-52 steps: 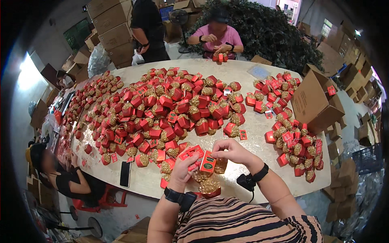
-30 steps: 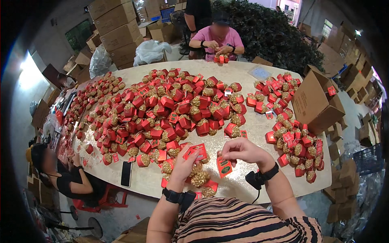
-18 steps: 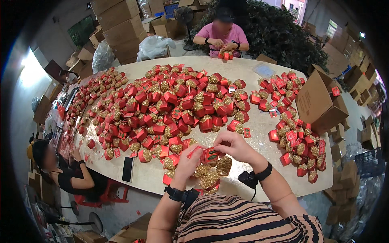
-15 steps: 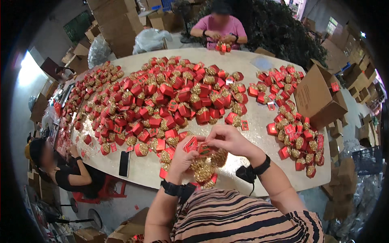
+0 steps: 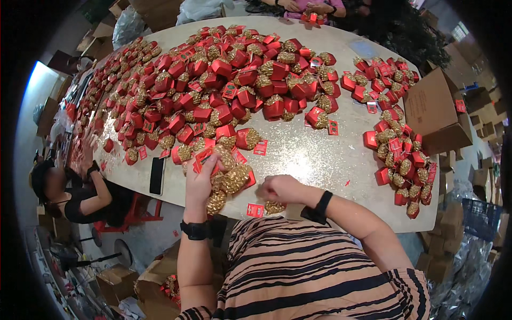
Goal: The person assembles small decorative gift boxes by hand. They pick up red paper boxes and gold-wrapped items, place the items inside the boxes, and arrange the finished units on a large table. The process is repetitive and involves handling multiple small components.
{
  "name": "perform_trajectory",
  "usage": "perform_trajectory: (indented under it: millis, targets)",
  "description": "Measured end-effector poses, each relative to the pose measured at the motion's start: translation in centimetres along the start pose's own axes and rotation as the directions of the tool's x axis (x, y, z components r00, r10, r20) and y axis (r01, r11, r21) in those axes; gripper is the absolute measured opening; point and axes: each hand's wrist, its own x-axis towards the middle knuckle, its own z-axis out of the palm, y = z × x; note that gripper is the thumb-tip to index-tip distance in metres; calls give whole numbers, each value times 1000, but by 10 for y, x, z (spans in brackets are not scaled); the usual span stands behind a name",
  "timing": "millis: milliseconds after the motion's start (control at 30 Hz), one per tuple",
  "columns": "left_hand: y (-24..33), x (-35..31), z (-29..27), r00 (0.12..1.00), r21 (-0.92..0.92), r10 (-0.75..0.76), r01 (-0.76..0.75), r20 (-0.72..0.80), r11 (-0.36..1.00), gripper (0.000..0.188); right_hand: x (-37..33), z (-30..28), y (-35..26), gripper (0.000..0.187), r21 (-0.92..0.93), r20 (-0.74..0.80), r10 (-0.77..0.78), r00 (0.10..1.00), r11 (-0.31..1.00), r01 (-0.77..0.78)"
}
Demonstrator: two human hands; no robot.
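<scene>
My left hand (image 5: 199, 184) is closed around a bunch of red-and-gold ornaments, pinching a red card tag (image 5: 204, 158) at its top. The bunch's glittery gold parts (image 5: 234, 179) hang beside the fingers, over the near table edge. Just right of it, my right hand (image 5: 285, 190) is low over the table with curled fingers; whatever they may hold is hidden. Below that hand, a single gold ornament (image 5: 275, 207) lies at the near edge, and a red printed tag (image 5: 255, 210) lies beside it.
A large heap of red-and-gold ornaments (image 5: 213, 101) covers the pale table (image 5: 314, 154). Bunched ornaments (image 5: 408, 173) lie right, near an open cardboard box (image 5: 437, 109). A black phone (image 5: 157, 176) lies left. One person (image 5: 80, 186) sits left, another (image 5: 309, 7) across.
My hands have moved apart. The left carries the bunch leftward, while the right has left the tag and lowered. A loose ornament with a tag now shows at the near edge; the view has shifted.
</scene>
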Motion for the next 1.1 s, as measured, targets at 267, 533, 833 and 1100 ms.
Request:
perform_trajectory:
  millis: [267, 533, 833, 1100]
  targets:
    - [3, -19, -23, 975, -62, -94, 83, -200, 995, 18, 66, 106, 19, 35, -476, 164, -359, 919, 787, 393]
    - [-14, -33, -31, 993, -62, -89, 85, -78, 994, 30, 36, 13, -22, 13, -79, 351, -270, 896, 945, 316]
    - [-3, -19, -1, 969, 45, 68, -81, 237, 996, 53, -12, -102, -102, 8, 280, -162, -354, 921, 879, 387]
    - [41, 3, 46, 924, -91, -80, 122, 374, 988, 22, 9, -122, -102, 14, 161, -588, -222, 778, 910, 382]
